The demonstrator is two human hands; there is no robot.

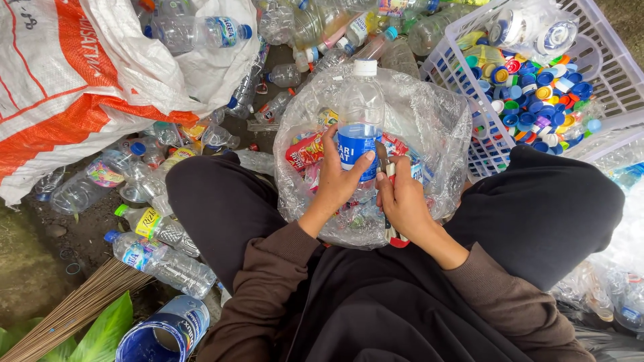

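Note:
My left hand [337, 175] grips a clear plastic bottle [360, 107] with a blue label and a white cap, held upright over a clear plastic bag [436, 127] between my knees. My right hand [402, 198] holds a small knife with a red handle [390, 179], its blade against the bottle's label. Torn coloured labels lie inside the bag under the bottle. Both forearms wear brown sleeves.
A white plastic basket [604, 80] at the right holds several coloured bottle caps [537, 100]. Empty plastic bottles [161, 261] litter the ground at the left and top. A white and orange sack [74, 74] lies at the upper left. A blue tub [164, 332] and a broom [74, 312] sit at the lower left.

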